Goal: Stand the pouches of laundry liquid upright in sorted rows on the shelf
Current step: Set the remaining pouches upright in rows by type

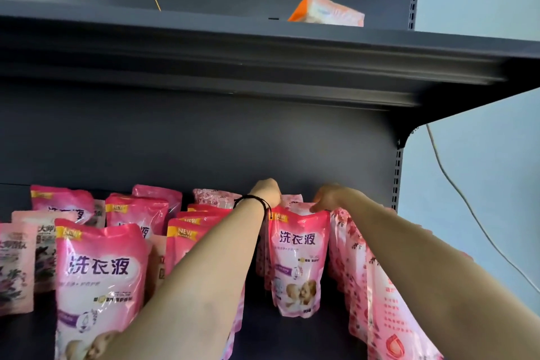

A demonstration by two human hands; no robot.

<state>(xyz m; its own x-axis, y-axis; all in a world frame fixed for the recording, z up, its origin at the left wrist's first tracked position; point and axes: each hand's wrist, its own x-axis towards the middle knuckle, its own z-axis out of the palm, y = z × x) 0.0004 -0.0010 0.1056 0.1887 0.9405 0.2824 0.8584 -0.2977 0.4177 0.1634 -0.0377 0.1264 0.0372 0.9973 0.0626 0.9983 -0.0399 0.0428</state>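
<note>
Pink pouches of laundry liquid stand in rows on a dark shelf. One pink pouch with white characters stands upright right of centre. My left hand grips its top left corner; a black cord circles that wrist. My right hand pinches its top right corner. A row of rose-patterned pouches runs under my right forearm. Another large pink pouch stands at the front left, with more pink pouches behind it.
Pale pouches with dark flowers stand at the far left. The upper shelf overhangs the work area and carries an orange-and-white pack. A slotted upright and a hanging cable are at the right.
</note>
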